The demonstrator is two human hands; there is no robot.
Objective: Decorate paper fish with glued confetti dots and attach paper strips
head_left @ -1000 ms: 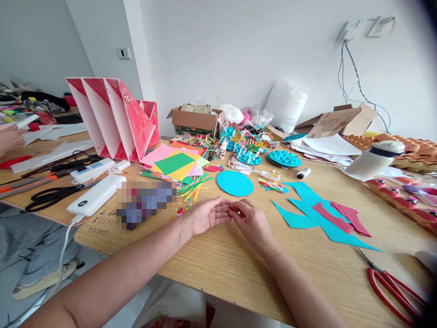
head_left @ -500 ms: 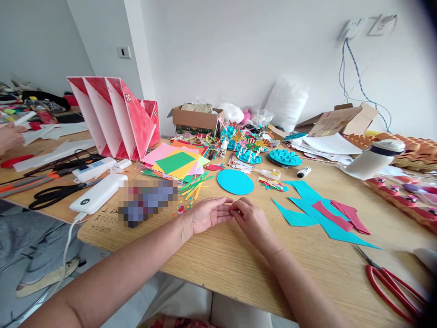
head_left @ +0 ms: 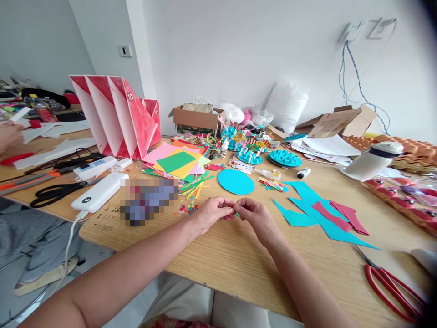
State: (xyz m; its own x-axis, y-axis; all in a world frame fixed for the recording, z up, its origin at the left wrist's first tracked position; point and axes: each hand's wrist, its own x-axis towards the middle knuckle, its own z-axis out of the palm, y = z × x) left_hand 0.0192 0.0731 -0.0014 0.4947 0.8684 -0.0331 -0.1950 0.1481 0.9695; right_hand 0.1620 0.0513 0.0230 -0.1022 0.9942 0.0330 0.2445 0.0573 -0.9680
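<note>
My left hand and my right hand meet fingertip to fingertip above the front of the table. Both are closed in a pinch on a small green piece of paper, mostly hidden by the fingers. Just beyond them lies a flat blue paper circle. To the left of my left hand are small coloured paper dots and green and yellow paper strips. Cut blue paper scraps and dark pink pieces lie to the right of my right hand.
Red-handled scissors lie at the right front. A white power bank and black scissors are at the left, near a red-and-white file rack. Stacked coloured paper, glue bottles and blue paper crafts stand farther back. Another person's hand shows at far left.
My left hand has turned from an open palm with extended fingers to a pinch. My right fingertips stay against it, and a bit of green now shows between them.
</note>
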